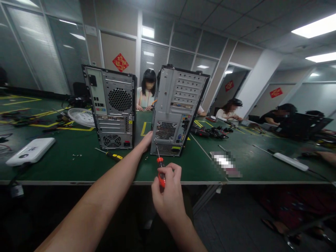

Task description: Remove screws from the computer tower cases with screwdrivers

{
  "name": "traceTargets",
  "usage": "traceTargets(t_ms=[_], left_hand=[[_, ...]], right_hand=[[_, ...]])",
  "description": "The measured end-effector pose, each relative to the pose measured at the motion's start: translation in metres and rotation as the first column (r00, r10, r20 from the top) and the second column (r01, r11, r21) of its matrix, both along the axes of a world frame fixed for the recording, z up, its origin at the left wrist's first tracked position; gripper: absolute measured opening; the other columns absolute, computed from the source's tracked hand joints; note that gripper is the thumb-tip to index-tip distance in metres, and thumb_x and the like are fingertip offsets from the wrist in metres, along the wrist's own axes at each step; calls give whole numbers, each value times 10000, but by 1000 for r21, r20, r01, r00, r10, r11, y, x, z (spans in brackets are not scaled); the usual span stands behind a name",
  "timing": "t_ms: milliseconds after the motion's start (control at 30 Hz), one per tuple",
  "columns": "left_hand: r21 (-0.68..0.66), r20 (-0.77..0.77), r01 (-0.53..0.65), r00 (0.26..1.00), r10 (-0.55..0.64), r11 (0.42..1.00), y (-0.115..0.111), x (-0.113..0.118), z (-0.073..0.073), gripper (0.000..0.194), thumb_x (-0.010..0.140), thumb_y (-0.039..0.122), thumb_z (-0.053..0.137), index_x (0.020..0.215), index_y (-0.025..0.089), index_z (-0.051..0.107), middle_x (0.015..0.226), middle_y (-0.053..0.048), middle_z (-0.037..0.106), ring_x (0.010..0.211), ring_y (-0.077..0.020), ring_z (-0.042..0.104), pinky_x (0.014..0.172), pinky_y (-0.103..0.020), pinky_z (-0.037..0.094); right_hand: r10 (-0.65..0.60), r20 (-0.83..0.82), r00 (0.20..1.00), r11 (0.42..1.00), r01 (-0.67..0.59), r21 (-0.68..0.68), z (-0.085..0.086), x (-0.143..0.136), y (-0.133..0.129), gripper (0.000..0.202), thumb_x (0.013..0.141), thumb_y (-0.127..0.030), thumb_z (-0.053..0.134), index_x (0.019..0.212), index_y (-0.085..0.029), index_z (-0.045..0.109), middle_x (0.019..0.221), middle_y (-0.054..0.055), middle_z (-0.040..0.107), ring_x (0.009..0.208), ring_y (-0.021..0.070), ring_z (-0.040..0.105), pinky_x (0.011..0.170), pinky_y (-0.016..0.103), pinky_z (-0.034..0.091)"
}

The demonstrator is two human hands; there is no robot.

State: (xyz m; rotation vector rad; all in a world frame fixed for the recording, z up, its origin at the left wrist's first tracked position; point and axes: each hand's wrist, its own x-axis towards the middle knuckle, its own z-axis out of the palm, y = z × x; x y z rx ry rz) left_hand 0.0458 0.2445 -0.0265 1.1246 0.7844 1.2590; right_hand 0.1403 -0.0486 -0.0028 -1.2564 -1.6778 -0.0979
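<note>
Faced the back of the left computer case point(113, 113) and, near its right, the right computer case point(174, 113), both upright with metal panels hiding their insides. Held the red-and-black screwdriver point(160, 171) clamped in the right hand point(168, 191), with its shaft reaching the lower left of the right computer case. Had the left hand point(147, 140) apart from the right, against the left side of the same case; could not tell its grip, with the fingers hidden. Saw a white lattice basket point(78, 117) behind the left computer case, with its inside too blurred to judge. Worked at a green worktop point(194, 169) marked with yellow lines point(143, 129), among small metal bits point(77, 155), a yellow-and-black screwdriver point(114, 156), a cable bundle point(216, 132) and a white bar-shaped device point(291, 161). Saw a person point(147, 94) opposite, in the gap between the cases, and other people point(229, 109) farther right, before glass partitions point(187, 36) and under ceiling lights point(316, 25). Noticed red diamond signs point(120, 62) with gold characters, too small to read surely, a yellow label point(130, 122) on the left computer case and dark markings point(32, 149) on a white box point(43, 144).
</note>
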Motion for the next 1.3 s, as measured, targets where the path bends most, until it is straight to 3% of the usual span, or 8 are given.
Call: traceTargets(t_ms=[200, 433, 600, 833, 967, 1133, 1300], left_hand=[[-16, 70, 34, 997, -33, 999, -6, 0, 4, 383, 896, 437, 705, 1192, 197, 750, 1062, -83, 808, 1086, -258, 738, 1037, -406, 551], [-45, 80, 8, 997, -4, 999, -5, 1, 4, 358, 845, 406, 786, 1127, 192, 731, 1098, -94, 806, 1099, -267, 737, 1043, -425, 541], [-32, 50, -25, 998, 26, 999, -3, 1, 4, 330, 833, 423, 790, 1065, 195, 735, 1153, -95, 796, 1196, -270, 704, 1093, -415, 509], [-25, -4, -47, 999, 47, 999, -1, 1, 3, 398, 849, 492, 772, 1104, 190, 733, 1133, -110, 801, 1190, -296, 707, 1094, -446, 511], [-18, -21, -39, 999, 39, 999, 0, 1, 1, 459, 814, 504, 816, 1146, 200, 728, 1093, -98, 803, 1132, -279, 730, 1077, -443, 521], [-13, -16, -34, 999, 34, 999, -1, 2, 1, 478, 789, 472, 849, 1159, 192, 729, 1072, -94, 806, 1062, -266, 741, 1036, -437, 539], [17, -26, -31, 999, 32, 999, -5, 2, 2, 553, 788, 500, 844, 1221, 179, 718, 1097, -112, 805, 1070, -282, 742, 1030, -456, 541]], right_hand=[[34, 116, 993, 999, -33, -7, 5, 5, -3, 252, 1051, -171, 491, 1279, -168, 600, 1260, 160, 546, 992, 224, 713, 811, 367, 642], [-87, 254, 963, 996, 79, 41, -3, 10, 3, 282, 1080, -237, 487, 1275, -183, 683, 1242, 168, 544, 960, 270, 707, 802, 465, 642], [-86, 191, 978, 996, 83, 23, 1, 10, 0, 255, 1098, -279, 480, 1187, -196, 704, 1158, 119, 528, 899, 210, 697, 789, 381, 631], [-38, 211, 977, 998, 48, -43, 3, 7, -4, 312, 1030, -137, 461, 1284, -160, 640, 1244, 164, 529, 943, 227, 711, 808, 404, 643], [-81, 256, 963, 994, 96, -48, 0, 10, -2, 326, 1081, -212, 437, 1326, -179, 650, 1239, 166, 558, 944, 248, 726, 775, 411, 646], [-120, 281, 952, 990, 137, -42, -2, 10, 1, 300, 1111, -326, 459, 1266, -210, 689, 1099, 105, 567, 808, 211, 701, 684, 357, 620], [-102, 178, 979, 995, 104, -1, 1, 7, -1, 229, 1070, -262, 505, 1231, -176, 645, 1169, 122, 526, 831, 191, 687, 738, 366, 632]])
